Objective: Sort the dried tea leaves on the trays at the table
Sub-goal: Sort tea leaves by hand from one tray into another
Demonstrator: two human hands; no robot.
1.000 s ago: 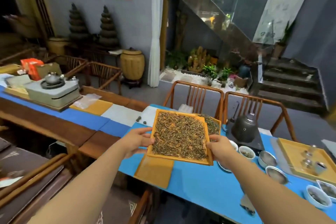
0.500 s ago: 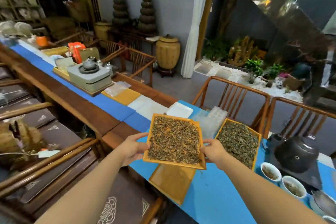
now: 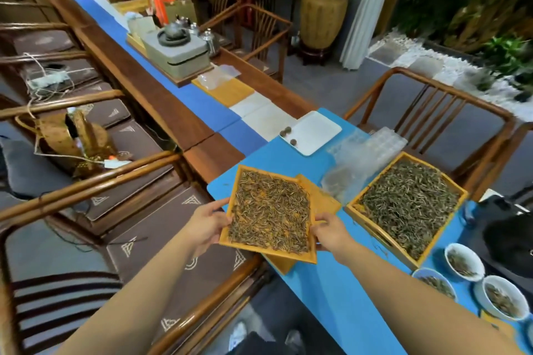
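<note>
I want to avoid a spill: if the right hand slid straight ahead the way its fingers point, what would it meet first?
The right hand grips the held tray; past it, likely the empty tray, though depth is unclear.
</note>
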